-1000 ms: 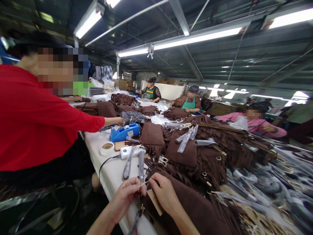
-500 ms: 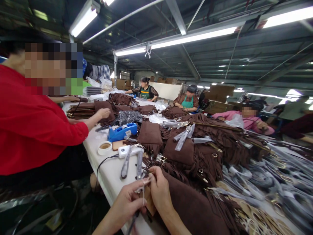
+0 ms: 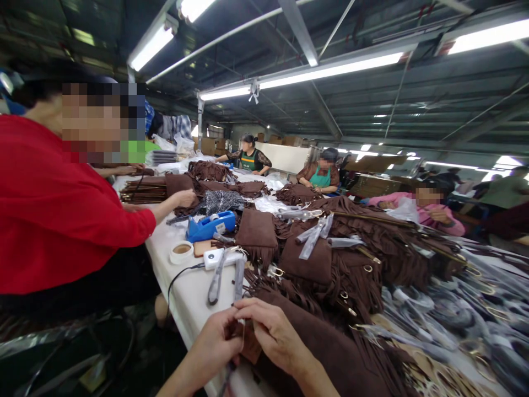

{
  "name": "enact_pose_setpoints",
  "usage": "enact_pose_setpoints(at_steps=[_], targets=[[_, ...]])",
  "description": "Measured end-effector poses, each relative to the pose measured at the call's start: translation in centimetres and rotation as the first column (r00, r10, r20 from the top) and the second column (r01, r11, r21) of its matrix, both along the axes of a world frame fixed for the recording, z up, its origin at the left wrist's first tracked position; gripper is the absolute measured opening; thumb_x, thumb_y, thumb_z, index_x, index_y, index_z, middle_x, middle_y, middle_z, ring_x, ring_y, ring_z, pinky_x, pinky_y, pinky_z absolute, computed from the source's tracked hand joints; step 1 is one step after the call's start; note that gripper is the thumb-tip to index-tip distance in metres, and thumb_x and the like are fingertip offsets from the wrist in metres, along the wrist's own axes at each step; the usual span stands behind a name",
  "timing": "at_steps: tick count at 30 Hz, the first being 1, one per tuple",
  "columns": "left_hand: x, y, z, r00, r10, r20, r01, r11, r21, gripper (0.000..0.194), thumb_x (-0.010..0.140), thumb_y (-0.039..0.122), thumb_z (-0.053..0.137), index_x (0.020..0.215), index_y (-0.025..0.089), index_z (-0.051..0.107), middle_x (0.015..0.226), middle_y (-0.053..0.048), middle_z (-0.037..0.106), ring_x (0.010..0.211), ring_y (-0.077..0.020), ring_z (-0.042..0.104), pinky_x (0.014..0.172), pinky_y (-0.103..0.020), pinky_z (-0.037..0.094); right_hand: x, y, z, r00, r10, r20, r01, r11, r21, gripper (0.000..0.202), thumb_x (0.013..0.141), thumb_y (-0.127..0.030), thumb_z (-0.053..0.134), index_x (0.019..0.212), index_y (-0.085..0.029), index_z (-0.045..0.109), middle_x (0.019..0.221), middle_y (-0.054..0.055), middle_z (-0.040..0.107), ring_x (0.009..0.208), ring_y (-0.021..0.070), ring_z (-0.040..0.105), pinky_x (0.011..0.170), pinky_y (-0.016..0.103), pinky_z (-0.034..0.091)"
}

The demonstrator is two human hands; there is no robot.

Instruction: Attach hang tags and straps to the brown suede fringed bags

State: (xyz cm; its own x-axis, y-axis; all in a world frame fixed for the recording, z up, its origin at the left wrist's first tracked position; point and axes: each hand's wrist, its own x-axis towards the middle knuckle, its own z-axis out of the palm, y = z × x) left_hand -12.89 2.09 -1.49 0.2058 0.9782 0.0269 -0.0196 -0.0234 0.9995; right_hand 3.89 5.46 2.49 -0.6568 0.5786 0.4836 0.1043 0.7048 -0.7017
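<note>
My left hand (image 3: 215, 343) and my right hand (image 3: 273, 331) meet at the table's near edge, their fingertips pinched together. Between them runs a thin white string (image 3: 243, 333), closed in by the fingers of both. A brown tag (image 3: 250, 348) hangs just below, partly covered by my right fingers. Under my left hand a dark strap end (image 3: 225, 380) sticks out downward; what it joins is hidden. Beside my right hand lies a large dark brown suede fringed bag (image 3: 318, 336).
Ahead are a blue tape dispenser (image 3: 211, 225), a tape roll (image 3: 181, 252) and a white box with a cable (image 3: 223, 258). Fringed bags (image 3: 306, 256) pile up in the middle; plastic-wrapped straps (image 3: 458, 314) lie right. A co-worker in red (image 3: 70, 220) sits at left; others work across the table.
My right hand's fingers have come forward over the left fingertips and now cover more of the string and tag. The whole view has shifted slightly.
</note>
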Motion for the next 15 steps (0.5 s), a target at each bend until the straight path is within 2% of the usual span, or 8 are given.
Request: enact_pose_setpoints(at_steps=[2, 5, 8, 10, 12, 15], targets=[[-0.3, 0.1, 0.1, 0.996, -0.036, 0.081, 0.040, 0.998, -0.046, 0.028, 0.056, 0.012, 0.056, 0.083, 0.016, 0.059, 0.063, 0.007, 0.053, 0.049, -0.0092, 0.047, 0.047, -0.021, 0.043, 0.4, 0.3, 0.0, 0.990, -0.025, 0.138, 0.016, 0.997, 0.071, 0.042, 0.087, 0.000, 0.043, 0.105, -0.025, 0.071, 0.124, 0.004, 0.066, 0.111, 0.0152, 0.064, 0.096, 0.025, 0.047], [-0.7, 0.1, 0.8, 0.982, -0.060, 0.181, 0.076, 0.994, -0.080, 0.028, 0.053, 0.010, 0.061, 0.080, 0.015, 0.060, 0.068, 0.005, 0.059, 0.058, -0.0092, 0.051, 0.053, -0.018, 0.038, 0.3, 0.6, -0.7, 0.926, -0.171, 0.336, 0.097, 0.970, 0.224, 0.027, 0.091, -0.009, 0.053, 0.105, -0.026, 0.070, 0.133, 0.007, 0.060, 0.109, 0.0197, 0.066, 0.089, 0.026, 0.051], [-0.8, 0.1, 1.2, 0.980, -0.054, 0.194, 0.074, 0.992, -0.098, 0.034, 0.053, 0.008, 0.061, 0.086, 0.015, 0.064, 0.073, 0.003, 0.065, 0.067, -0.0117, 0.057, 0.059, -0.020, 0.039, -0.2, 0.8, -1.6, 0.873, -0.306, 0.379, 0.163, 0.917, 0.364, 0.016, 0.091, -0.013, 0.061, 0.099, -0.023, 0.069, 0.111, 0.005, 0.069, 0.092, 0.0191, 0.069, 0.077, 0.024, 0.053], [-0.8, 0.2, 1.1, 0.984, 0.019, 0.175, 0.001, 0.993, -0.116, 0.032, 0.054, 0.010, 0.063, 0.086, 0.014, 0.066, 0.071, 0.002, 0.067, 0.064, -0.0121, 0.057, 0.059, -0.021, 0.040, -0.2, 1.1, -2.1, 0.858, -0.369, 0.357, 0.202, 0.882, 0.425, 0.012, 0.090, -0.012, 0.061, 0.093, -0.021, 0.068, 0.095, 0.003, 0.071, 0.084, 0.0187, 0.069, 0.072, 0.023, 0.051], [-0.9, 0.3, 0.6, 0.975, 0.147, 0.164, -0.125, 0.982, -0.140, 0.026, 0.058, 0.017, 0.069, 0.084, 0.013, 0.067, 0.064, 0.002, 0.066, 0.056, -0.0109, 0.055, 0.054, -0.021, 0.038, 0.2, 1.4, -2.4, 0.856, -0.402, 0.325, 0.236, 0.863, 0.447, 0.013, 0.091, -0.010, 0.057, 0.090, -0.020, 0.066, 0.090, 0.004, 0.070, 0.081, 0.0180, 0.068, 0.070, 0.023, 0.050], [-1.3, 0.6, 0.0, 0.906, 0.326, 0.270, -0.275, 0.938, -0.212, 0.028, 0.060, 0.031, 0.080, 0.076, 0.015, 0.063, 0.057, 0.003, 0.063, 0.050, -0.0102, 0.054, 0.047, -0.019, 0.035, 0.9, 1.7, -2.1, 0.867, -0.393, 0.307, 0.238, 0.868, 0.436, 0.020, 0.092, -0.006, 0.052, 0.085, -0.020, 0.064, 0.089, 0.003, 0.070, 0.081, 0.0166, 0.066, 0.071, 0.022, 0.048]])
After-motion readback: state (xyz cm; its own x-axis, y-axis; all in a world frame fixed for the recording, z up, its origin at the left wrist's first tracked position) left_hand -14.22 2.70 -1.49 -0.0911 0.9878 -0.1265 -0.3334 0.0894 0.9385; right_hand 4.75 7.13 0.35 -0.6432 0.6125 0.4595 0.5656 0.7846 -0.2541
